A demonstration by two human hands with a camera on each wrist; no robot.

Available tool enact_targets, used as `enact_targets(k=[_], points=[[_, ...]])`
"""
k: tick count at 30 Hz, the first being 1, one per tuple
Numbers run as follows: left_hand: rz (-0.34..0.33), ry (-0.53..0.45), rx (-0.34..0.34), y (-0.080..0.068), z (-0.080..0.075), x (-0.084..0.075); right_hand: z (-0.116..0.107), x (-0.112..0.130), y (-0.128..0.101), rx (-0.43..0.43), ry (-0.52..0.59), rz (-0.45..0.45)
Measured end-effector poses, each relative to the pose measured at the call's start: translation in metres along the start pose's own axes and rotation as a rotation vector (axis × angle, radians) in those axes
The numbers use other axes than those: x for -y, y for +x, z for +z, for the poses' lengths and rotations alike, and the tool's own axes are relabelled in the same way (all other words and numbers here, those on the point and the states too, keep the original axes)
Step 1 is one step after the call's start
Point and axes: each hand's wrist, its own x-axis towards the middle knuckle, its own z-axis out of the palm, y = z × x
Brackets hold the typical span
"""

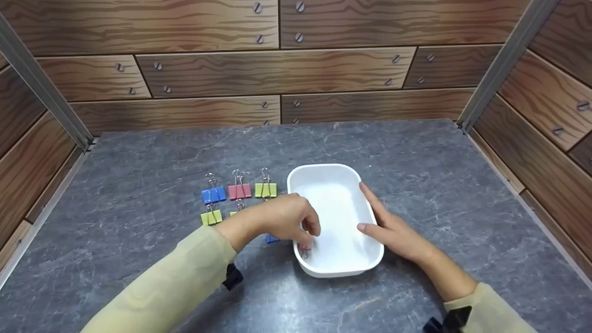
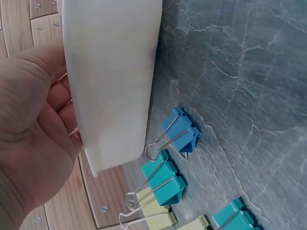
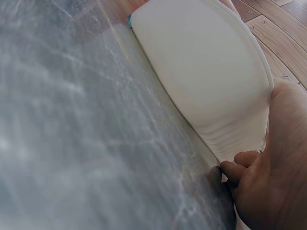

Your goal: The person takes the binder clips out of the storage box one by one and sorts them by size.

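A white tray point(image 1: 340, 208) stands on the grey table. My left hand point(image 1: 309, 236) reaches over the tray's left rim with curled fingers and pinches a small pink binder clip point(image 1: 304, 249) just inside the wall. The left wrist view shows that hand point(image 2: 33, 134) behind the tray's wall point(image 2: 112, 72), fingertips hidden. My right hand point(image 1: 370, 217) grips the right rim, thumb inside and fingers outside. In the right wrist view its fingers point(image 3: 235, 170) curl against the tray point(image 3: 206, 67).
Left of the tray lie blue point(image 1: 213, 194), pink point(image 1: 239, 191) and green point(image 1: 265, 189) binder clips in a row, with a green one point(image 1: 211, 217) in front. Another blue clip point(image 1: 271, 238) point(image 2: 182, 130) lies beside the tray's wall. Wood-patterned walls enclose the table.
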Motion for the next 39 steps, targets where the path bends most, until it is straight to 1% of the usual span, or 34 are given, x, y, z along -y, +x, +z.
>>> enact_targets(k=[8,15,23,26,33,36,39], points=[[-0.014,0.033,0.07,0.005,-0.001,-0.001,0.0,0.0,0.0,0.002,0.003,0.003],[-0.047,0.056,0.119,0.008,-0.004,-0.004,-0.002,0.001,-0.001,-0.004,-0.007,0.009],[-0.088,0.153,0.161,0.013,-0.002,-0.006,-0.001,0.001,-0.001,-0.012,-0.022,0.011],[-0.101,0.174,0.175,0.014,-0.002,-0.007,0.0,0.001,-0.001,-0.014,-0.026,0.009],[-0.11,0.176,0.186,0.015,-0.002,-0.008,0.0,0.0,0.0,-0.023,-0.032,-0.003],[-0.11,0.168,0.176,0.015,-0.002,-0.008,0.0,0.0,0.0,-0.022,-0.034,-0.01],[-0.108,0.143,0.158,0.014,-0.001,-0.008,0.0,0.001,-0.001,-0.011,-0.015,0.003]])
